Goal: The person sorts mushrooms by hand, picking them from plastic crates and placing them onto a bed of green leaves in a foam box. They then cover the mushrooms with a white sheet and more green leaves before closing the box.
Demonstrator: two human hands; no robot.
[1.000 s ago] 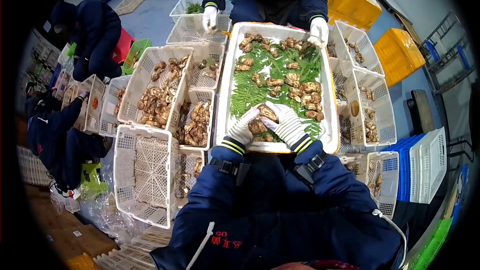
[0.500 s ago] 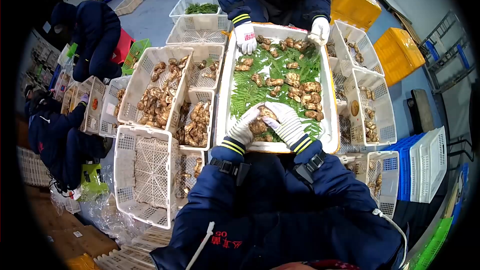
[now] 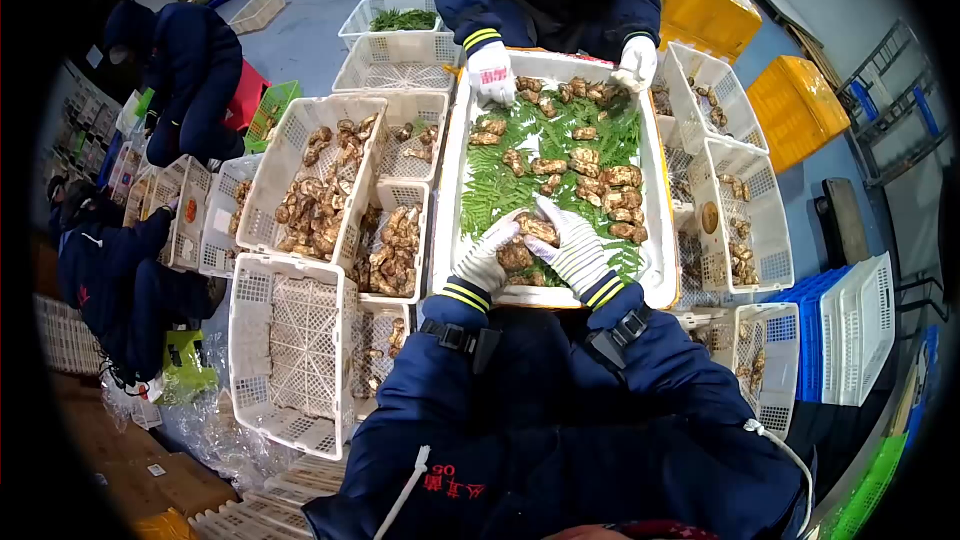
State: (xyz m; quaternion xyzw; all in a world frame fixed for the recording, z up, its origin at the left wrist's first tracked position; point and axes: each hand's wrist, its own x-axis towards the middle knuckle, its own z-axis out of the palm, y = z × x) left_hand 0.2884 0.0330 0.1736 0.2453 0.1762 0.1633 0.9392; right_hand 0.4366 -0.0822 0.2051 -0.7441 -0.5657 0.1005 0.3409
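My left hand (image 3: pixel 487 258), in a striped white glove, closes its fingers on the left end of a brown and cream mushroom (image 3: pixel 538 229). From the other side my right hand (image 3: pixel 572 248), gloved alike, grips the same mushroom between thumb and fingers. Just below it, close to my left fingers, sits a darker mushroom (image 3: pixel 515 258). Both hands are over the near end of a white foam box (image 3: pixel 452 202) lined with green fern leaves (image 3: pixel 488 190). More mushrooms (image 3: pixel 622 176) lie on the fern, mostly to the right and along the far edge.
Across the box, a co-worker's gloved hands (image 3: pixel 491 73) are at its far corners. Left stand white plastic crates (image 3: pixel 262 202) of mushrooms and a tilted crate (image 3: pixel 300 340). More crates (image 3: pixel 765 240) and a blue and white crate stack (image 3: pixel 835 330) stand right. Two people (image 3: pixel 195 70) crouch far left.
My right fingers have shifted and spread a little, uncovering more of the mushroom between my hands. The co-worker's hand at the far left corner has curled its fingers more.
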